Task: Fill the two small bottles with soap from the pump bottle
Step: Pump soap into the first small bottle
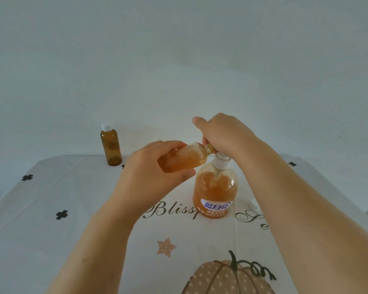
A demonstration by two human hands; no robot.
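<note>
At worktop (72, 198) centre, well back from the edges with open cloth to the left, pump bottle (215, 192) stands upright, right hand (223, 134) grip curled over its head, left hand (149, 172) grip closed round the tilted small bottle (183, 159), neck at the nozzle; capped bottle (111, 145) at far edge.

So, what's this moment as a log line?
left hand: holds tilted small bottle | right hand: grips pump | capped bottle: standing apart

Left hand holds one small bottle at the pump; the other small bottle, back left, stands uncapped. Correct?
No: the head view shows the standing bottle capped in white. The left hand does hold the other bottle at the pump.
</note>
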